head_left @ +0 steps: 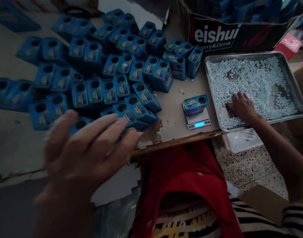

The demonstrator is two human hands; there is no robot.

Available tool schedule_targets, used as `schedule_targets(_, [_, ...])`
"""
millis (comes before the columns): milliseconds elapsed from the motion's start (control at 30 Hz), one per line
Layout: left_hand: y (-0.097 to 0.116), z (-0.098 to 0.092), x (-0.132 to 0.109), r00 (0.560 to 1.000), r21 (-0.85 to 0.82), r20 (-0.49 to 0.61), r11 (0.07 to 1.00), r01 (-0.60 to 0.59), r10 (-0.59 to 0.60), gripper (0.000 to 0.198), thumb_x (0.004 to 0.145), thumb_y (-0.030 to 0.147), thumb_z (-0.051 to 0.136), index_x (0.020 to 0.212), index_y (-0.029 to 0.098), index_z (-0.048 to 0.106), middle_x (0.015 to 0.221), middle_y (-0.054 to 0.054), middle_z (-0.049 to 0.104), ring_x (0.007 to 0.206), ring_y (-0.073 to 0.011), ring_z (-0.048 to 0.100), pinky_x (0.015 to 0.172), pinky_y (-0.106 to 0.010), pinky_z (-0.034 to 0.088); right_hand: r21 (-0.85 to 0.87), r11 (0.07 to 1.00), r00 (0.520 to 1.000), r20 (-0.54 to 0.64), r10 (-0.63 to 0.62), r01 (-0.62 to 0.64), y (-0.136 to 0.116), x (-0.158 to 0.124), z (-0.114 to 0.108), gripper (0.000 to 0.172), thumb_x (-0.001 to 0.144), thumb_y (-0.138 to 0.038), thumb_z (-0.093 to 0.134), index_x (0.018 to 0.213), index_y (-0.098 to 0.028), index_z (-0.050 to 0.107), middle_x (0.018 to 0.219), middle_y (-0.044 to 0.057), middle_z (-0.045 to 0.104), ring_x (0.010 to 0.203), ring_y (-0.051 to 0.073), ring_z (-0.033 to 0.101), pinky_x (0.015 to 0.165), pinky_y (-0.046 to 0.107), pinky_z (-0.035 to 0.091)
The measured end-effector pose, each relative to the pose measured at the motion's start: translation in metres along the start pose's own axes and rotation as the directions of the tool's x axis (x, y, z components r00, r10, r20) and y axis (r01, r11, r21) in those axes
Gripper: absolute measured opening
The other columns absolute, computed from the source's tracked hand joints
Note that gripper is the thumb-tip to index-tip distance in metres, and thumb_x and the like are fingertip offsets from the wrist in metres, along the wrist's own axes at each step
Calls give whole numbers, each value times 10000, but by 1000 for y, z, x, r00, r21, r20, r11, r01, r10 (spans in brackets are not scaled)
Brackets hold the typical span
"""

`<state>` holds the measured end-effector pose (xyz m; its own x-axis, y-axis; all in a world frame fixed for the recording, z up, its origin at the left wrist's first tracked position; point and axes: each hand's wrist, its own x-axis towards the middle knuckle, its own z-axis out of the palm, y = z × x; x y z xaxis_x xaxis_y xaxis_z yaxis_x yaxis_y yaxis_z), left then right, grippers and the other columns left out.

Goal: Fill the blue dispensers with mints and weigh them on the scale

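Note:
My left hand (92,145), slightly blurred, hovers over the near edge of a cluster of blue candy boxes (135,107), fingers stretched out and nothing in them. My right hand (244,107) reaches into a metal tray (214,114) of small pale blue and white candies (255,79); its fingers curl down among the candies, fingertips partly hidden. Between the hands, one blue box (196,105) with a round dark hole on top stands on a small digital scale (197,121) with a lit display.
Behind the tray stands a dark carton (225,36) filled with blue packaging. A pink-red plastic piece (288,45) sits at the tray's far right corner. A clear container (244,140) is below the tray. The table's worn wooden edge (176,142) runs in front of me.

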<state>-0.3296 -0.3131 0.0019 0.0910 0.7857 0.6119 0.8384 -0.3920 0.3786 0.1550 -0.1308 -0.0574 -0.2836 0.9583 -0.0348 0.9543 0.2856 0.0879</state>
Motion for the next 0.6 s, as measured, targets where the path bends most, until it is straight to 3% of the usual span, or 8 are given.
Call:
schedule_targets(33, [4, 11, 0, 981, 104, 53, 976, -190, 185, 379, 801, 247, 964, 1111, 430, 845, 1202, 66, 844, 1218, -292, 804, 1300, -675, 508, 52, 999, 1000, 0, -2, 2, 3, 4, -3, 417, 1093, -500, 485, 1214, -162, 696, 1254, 250, 727, 1199, 417, 653, 912, 471, 531])
schedule_targets(100, [11, 30, -1, 877, 243, 150, 843, -480, 456, 345, 873, 207, 899, 1169, 359, 808, 1285, 11, 833, 1262, -291, 792, 1266, -633, 559, 248, 967, 998, -15, 67, -62, 11, 12, -10, 348, 1075, -489, 502, 990, -206, 685, 992, 167, 728, 964, 327, 668, 785, 394, 488])
schedule_targets(167, [20, 49, -4, 853, 260, 150, 813, -522, 500, 280, 903, 170, 865, 1141, 292, 779, 1267, -32, 835, 1257, -288, 791, 1257, -592, 574, 565, 807, 979, 13, 203, -175, 23, 21, -16, 329, 1041, -496, 548, 849, -240, 626, 796, 86, 640, 751, 236, 584, 670, 344, 417])
schedule_targets(267, [33, 80, -9, 912, 174, 171, 900, -401, 373, 225, 969, 169, 785, 1161, 281, 746, 1233, -40, 832, 1239, -280, 785, 1251, -578, 563, 899, 300, 940, 257, 226, -318, 35, 35, -20, 287, 943, -483, 684, 792, -264, 574, 714, 18, 551, 610, 160, 436, 555, 302, 331])
schedule_targets(300, [36, 91, -11, 932, 135, 191, 932, -335, 308, 206, 990, 180, 758, 1166, 285, 739, 1234, -38, 828, 1237, -278, 780, 1251, -578, 555, 920, 146, 922, 336, 191, -365, 37, 37, -21, 282, 911, -466, 723, 785, -266, 569, 709, 10, 549, 597, 149, 421, 533, 294, 330])
schedule_targets(367, [41, 111, -15, 960, 53, 239, 985, -164, 147, 175, 1017, 208, 720, 1179, 275, 731, 1245, -55, 818, 1232, -285, 770, 1244, -570, 546, 903, -52, 892, 428, 143, -426, 33, 37, -23, 278, 876, -441, 777, 788, -264, 582, 728, 13, 593, 616, 149, 479, 518, 281, 389])
schedule_targets(467, [46, 134, -16, 958, -77, 269, 989, 126, -101, 263, 1002, 276, 752, 1259, 244, 709, 1262, -94, 804, 1225, -303, 764, 1168, -514, 593, 891, -118, 875, 453, 169, -438, 19, 26, -25, 231, 828, -372, 868, 857, -248, 675, 812, 25, 687, 719, 152, 618, 560, 253, 501])
schedule_targets(600, [45, 148, -10, 916, -270, 256, 887, 374, -308, 498, 935, 318, 834, 1387, 237, 640, 1316, -100, 787, 1253, -293, 769, 1139, -462, 617, 889, 54, 889, 450, 83, -455, 2, 10, -34, 271, 757, -316, 965, 879, -208, 748, 782, 20, 685, 655, 115, 591, 522, 234, 449])
